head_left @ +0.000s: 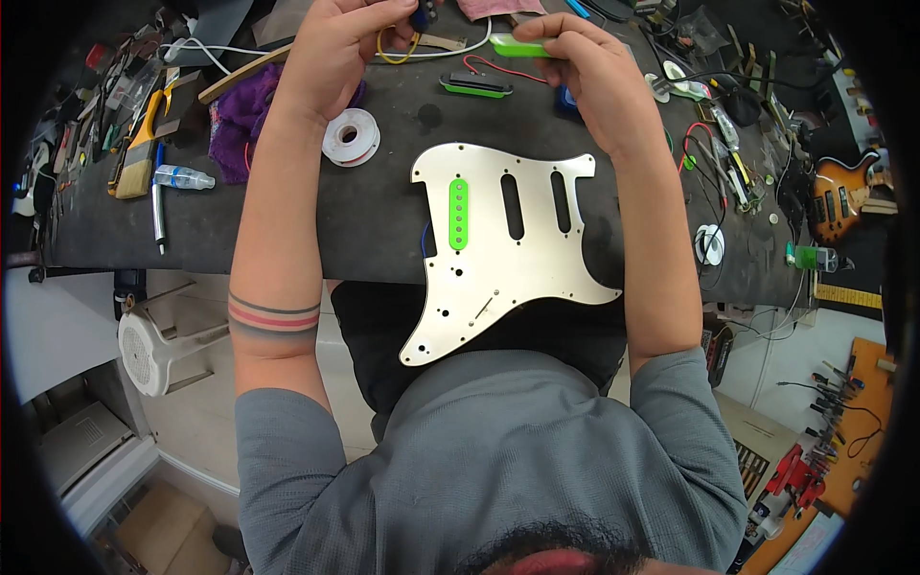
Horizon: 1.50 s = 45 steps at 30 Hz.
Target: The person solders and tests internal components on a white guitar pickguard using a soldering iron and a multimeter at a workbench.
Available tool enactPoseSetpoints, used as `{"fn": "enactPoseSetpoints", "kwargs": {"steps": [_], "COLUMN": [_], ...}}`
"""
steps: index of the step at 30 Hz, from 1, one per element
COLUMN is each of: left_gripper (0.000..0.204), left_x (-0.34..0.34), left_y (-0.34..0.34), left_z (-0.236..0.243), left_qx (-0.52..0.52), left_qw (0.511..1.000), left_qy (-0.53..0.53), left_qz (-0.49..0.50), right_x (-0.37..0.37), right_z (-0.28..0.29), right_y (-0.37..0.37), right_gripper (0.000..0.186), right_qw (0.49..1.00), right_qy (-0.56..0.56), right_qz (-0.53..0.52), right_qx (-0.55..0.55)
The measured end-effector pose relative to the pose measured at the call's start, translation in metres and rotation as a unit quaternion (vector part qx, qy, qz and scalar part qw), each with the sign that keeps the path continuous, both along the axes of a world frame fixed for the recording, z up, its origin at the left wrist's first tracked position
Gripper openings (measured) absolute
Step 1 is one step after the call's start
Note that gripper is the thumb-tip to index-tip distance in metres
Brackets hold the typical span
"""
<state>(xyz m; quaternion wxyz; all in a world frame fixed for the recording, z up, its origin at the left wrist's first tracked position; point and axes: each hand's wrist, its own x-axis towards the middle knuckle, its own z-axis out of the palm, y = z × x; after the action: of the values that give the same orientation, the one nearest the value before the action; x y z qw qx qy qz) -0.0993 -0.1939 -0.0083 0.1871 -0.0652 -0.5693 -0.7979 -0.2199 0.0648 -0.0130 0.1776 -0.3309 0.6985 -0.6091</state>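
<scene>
My left hand, at the top edge, has its fingers closed on a small dark piece with a yellow wire loop hanging below it. The piece is partly cut off by the edge. My right hand pinches a bright green plastic guitar pickup cover. Between them on the bench lies a black pickup with a green cover and a red wire. Nearer to me, a cream guitar pickguard overhangs the bench edge. One green pickup fills its left slot; two slots are bare.
A solder spool and a purple cloth sit by my left forearm. Further left are a paintbrush and a small clear bottle. Tools and wires crowd the right, near a small sunburst guitar. A white stool stands below.
</scene>
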Motion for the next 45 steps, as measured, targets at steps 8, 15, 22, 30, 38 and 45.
{"fn": "enactPoseSetpoints", "kwargs": {"steps": [8, 15, 22, 30, 38, 45], "left_gripper": [0.027, 0.039, 0.038, 0.037, 0.039, 0.043], "left_x": [0.005, 0.008, 0.011, 0.015, 0.011, 0.004], "left_y": [-0.018, -0.026, -0.008, -0.005, -0.015, -0.022], "left_z": [-0.008, -0.018, -0.017, -0.016, -0.015, -0.018], "left_qx": [-0.054, -0.242, -0.370, -0.441, -0.344, -0.315], "left_qw": [0.987, 0.962, 0.904, 0.875, 0.925, 0.942], "left_qy": [-0.126, -0.112, -0.169, -0.176, -0.118, -0.118], "left_qz": [-0.082, -0.062, -0.128, -0.091, -0.112, -0.011], "right_x": [0.038, 0.038, 0.037, 0.025, 0.002, -0.018], "right_z": [0.004, -0.006, -0.005, -0.007, -0.004, -0.012], "right_y": [-0.028, -0.038, -0.035, -0.032, -0.036, -0.045], "right_gripper": [0.044, 0.040, 0.032, 0.033, 0.037, 0.036], "right_qw": [0.887, 0.830, 0.831, 0.883, 0.885, 0.835], "right_qy": [0.308, 0.398, 0.408, 0.339, 0.293, 0.324], "right_qz": [-0.066, -0.038, -0.043, -0.060, -0.098, -0.066], "right_qx": [0.337, 0.388, 0.375, 0.318, 0.349, 0.440]}}
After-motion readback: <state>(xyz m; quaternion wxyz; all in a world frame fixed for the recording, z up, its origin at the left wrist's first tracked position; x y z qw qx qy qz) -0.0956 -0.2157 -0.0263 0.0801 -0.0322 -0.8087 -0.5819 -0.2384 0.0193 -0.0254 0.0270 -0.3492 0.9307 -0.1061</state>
